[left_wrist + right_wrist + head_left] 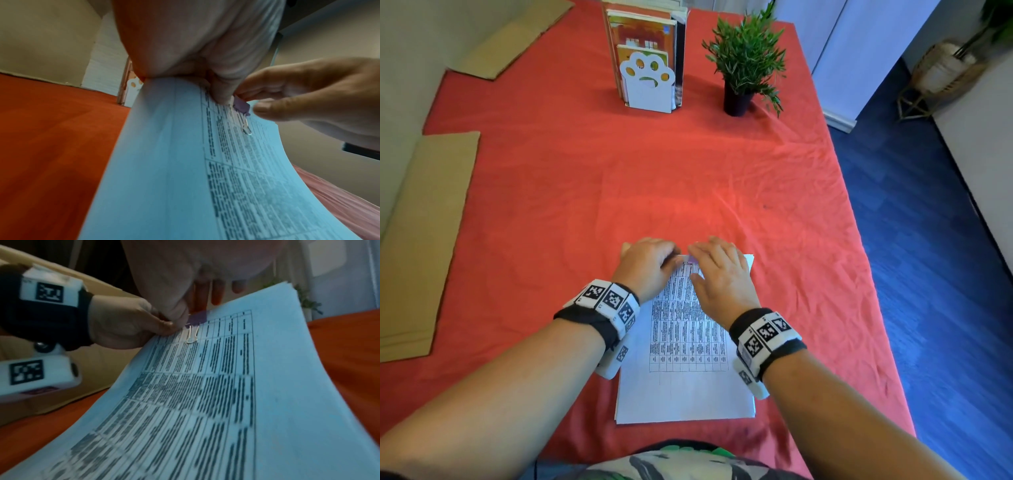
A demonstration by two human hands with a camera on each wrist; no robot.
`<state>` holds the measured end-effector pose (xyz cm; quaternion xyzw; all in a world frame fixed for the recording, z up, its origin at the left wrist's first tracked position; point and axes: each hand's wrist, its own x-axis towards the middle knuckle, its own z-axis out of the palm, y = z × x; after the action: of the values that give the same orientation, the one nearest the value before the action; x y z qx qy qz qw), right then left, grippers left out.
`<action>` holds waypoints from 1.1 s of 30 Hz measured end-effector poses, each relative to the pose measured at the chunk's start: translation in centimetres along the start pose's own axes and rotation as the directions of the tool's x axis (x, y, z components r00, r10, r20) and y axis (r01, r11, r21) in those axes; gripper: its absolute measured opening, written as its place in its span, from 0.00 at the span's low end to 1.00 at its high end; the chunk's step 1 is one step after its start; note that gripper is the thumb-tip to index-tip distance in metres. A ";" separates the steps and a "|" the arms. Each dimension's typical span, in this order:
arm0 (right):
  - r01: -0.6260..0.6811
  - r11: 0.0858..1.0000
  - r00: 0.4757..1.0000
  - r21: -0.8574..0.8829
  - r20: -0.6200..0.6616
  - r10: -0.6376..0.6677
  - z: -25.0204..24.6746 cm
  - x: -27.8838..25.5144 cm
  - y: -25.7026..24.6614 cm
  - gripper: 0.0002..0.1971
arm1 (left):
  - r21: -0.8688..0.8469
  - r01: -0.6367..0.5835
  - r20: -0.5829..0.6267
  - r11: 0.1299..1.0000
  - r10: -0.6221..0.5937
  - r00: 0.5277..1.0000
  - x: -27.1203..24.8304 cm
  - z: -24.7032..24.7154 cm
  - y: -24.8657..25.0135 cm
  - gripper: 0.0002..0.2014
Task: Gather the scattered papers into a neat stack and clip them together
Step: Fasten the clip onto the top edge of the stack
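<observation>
surroundings: red cloth over tabletop; paw-shaped white bookend with upright books at far edge; potted green plant just right of it; flat cardboard sheets along left edge; blue floor to the right
obstruction: both hands cover the stack's far edge in head view, clip mostly hidden there
paper stack: near edge of tabletop, in front of person, far end lifted and curved, edges roughly squared
binder clip: purple, on far edge of stack, silver wire handle lying flat on top sheet
left hand: thumb and fingers pinching far edge of stack just left of clip
right hand: fingertips and thumb closed on the clip
writing: top sheet has a printed table, text too blurred to read; black-and-white square markers on wristbands
</observation>
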<state>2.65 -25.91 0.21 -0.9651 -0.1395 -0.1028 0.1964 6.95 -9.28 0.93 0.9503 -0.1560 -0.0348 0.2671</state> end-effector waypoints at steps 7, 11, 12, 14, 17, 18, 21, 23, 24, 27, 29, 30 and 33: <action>-0.183 0.978 0.976 -0.100 0.099 0.193 -1.7 1.2 0.5 0.32 | 0.017 -0.030 -0.057 0.999 0.031 0.998 -0.3 -0.7 1.6 0.09; -0.359 0.897 0.910 0.258 -0.116 0.397 -1.7 0.8 1.8 0.43 | -0.182 0.104 -0.048 0.978 -0.114 0.992 1.3 -2.6 0.5 0.11; -0.366 0.808 0.893 0.461 -0.071 0.445 -1.7 0.7 2.1 0.43 | -0.267 0.123 -0.044 0.956 -0.140 0.989 1.8 -3.1 0.0 0.10; -0.427 0.567 0.858 0.704 0.117 0.500 -2.0 -0.1 2.8 0.38 | -0.386 0.133 -0.077 0.913 -0.176 0.981 2.7 -4.3 -0.4 0.08; -0.566 0.528 0.812 0.633 0.316 0.491 -1.7 -1.8 4.0 0.12 | -0.440 0.148 -0.154 0.886 -0.237 0.959 3.7 -5.8 -1.0 0.09; -0.587 0.549 0.802 0.594 0.338 0.492 -1.6 -2.2 4.2 0.06 | -0.449 0.169 -0.169 0.877 -0.269 0.948 3.9 -6.0 -1.5 0.10; -0.585 0.570 0.800 0.577 0.293 0.523 -1.3 -2.4 4.0 0.06 | -0.397 0.185 -0.221 0.899 -0.289 0.931 4.2 -5.3 -2.5 0.08; -0.605 0.528 0.768 0.597 0.262 0.584 -1.3 -1.9 3.8 0.10 | -0.322 0.212 -0.247 0.923 -0.298 0.922 4.1 -4.3 -2.4 0.10; -0.617 0.501 0.749 0.607 0.259 0.610 -1.3 -1.6 4.0 0.11 | -0.354 0.265 -0.218 0.897 -0.355 0.909 3.6 -3.9 -2.1 0.20; -0.647 0.456 0.704 0.611 0.250 0.665 -1.8 -0.8 4.7 0.06 | -0.569 0.448 0.030 0.689 -0.528 0.849 1.5 -1.8 -1.7 0.40; -0.661 0.414 0.672 0.626 0.247 0.698 -2.0 -0.2 5.4 0.06 | -0.636 0.528 0.195 0.562 -0.545 0.815 -0.2 -0.2 -1.7 0.41; -0.662 0.394 0.659 0.637 0.245 0.711 -2.2 0.1 5.6 0.06 | -0.644 0.547 0.239 0.536 -0.538 0.808 -0.8 0.4 -1.6 0.37; -0.686 0.316 0.627 0.656 0.310 0.715 -2.4 1.0 6.0 0.11 | -0.662 0.501 0.163 0.557 -0.545 0.823 -1.3 0.8 -1.0 0.21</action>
<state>5.13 -31.98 0.54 -0.7636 0.2666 0.0385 0.5868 5.85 -8.44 -0.35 0.7878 0.1647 -0.1382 0.5772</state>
